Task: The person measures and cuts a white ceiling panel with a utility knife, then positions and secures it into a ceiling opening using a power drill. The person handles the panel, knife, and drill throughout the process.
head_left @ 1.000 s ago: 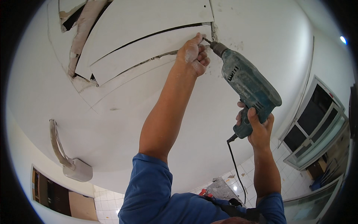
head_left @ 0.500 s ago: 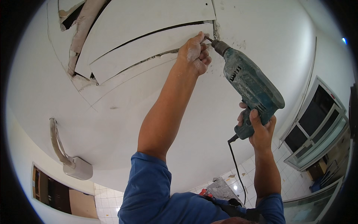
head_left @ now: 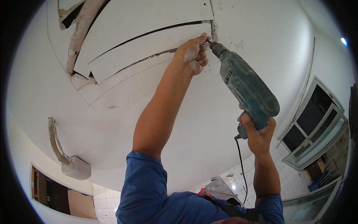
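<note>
A dusty dark-green corded power drill (head_left: 249, 84) is raised toward the white ceiling surface, and my right hand (head_left: 259, 132) is wrapped round its handle. From its chuck (head_left: 217, 48) a thin bit (head_left: 209, 40) points at the right end of a narrow white board strip (head_left: 149, 45). My left hand (head_left: 194, 54), white dust on its skin, is at that end, with thumb and forefinger pinched beside the bit's tip. What it pinches is too small to make out. The other left fingers are curled. Gaps run along both long edges of the strip.
A larger white panel (head_left: 156, 16) adjoins the strip. Broken board edges and an opening (head_left: 72, 16) lie at upper left. A white box with a conduit (head_left: 76, 168) hangs at lower left. The drill's black cord (head_left: 241, 164) drops toward the tiled floor. Glazed doors (head_left: 315, 123) stand at right.
The drill has turned slightly, its rear end shifting left, and less of its handle shows. My left hand stays at the strip's end. The whole view has shifted slightly.
</note>
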Action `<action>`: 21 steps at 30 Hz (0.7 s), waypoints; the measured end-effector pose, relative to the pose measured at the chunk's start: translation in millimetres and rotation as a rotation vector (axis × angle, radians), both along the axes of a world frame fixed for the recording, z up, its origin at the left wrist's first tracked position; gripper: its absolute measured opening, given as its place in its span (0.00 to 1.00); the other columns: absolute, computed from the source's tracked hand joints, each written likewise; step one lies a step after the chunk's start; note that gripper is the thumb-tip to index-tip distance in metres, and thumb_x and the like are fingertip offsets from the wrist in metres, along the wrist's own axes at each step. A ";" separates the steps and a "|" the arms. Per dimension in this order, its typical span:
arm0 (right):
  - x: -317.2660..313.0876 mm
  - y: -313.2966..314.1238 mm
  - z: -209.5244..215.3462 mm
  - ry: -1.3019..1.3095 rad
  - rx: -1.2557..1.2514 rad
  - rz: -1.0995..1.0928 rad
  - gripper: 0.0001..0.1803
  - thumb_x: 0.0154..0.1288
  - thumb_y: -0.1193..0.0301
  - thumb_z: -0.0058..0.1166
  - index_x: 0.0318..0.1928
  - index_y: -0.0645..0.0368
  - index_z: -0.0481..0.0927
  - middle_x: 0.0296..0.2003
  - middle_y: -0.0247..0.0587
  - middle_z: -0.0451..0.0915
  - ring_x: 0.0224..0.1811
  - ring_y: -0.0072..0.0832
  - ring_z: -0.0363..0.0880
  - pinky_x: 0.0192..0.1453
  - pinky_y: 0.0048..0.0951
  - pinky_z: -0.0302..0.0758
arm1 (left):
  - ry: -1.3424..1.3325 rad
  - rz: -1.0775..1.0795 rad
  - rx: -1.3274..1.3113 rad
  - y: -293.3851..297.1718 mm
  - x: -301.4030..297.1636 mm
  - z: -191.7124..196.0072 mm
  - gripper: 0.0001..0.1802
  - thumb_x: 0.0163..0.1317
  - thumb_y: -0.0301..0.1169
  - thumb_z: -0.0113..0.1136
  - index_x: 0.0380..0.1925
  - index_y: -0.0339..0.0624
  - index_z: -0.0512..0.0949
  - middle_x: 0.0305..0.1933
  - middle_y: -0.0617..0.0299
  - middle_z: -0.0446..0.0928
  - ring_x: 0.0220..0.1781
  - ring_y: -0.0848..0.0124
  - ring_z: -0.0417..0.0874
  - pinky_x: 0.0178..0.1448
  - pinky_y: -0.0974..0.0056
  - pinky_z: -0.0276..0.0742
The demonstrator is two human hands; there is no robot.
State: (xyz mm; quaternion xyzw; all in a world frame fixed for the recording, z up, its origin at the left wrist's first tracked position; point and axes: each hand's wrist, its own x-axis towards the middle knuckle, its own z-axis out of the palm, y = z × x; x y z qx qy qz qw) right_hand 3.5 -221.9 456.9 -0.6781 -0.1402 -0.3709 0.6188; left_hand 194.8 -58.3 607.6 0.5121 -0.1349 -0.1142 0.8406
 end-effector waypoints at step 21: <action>2.6 9.3 3.5 -0.037 0.147 -0.011 0.21 0.69 0.61 0.70 0.49 0.67 0.82 0.40 0.41 0.86 0.35 0.22 0.83 0.40 0.25 0.80 | 0.009 0.024 -0.023 -2.3 0.3 -3.1 0.25 0.81 0.47 0.48 0.52 0.33 0.79 0.27 0.70 0.61 0.23 0.77 0.53 0.26 0.67 0.54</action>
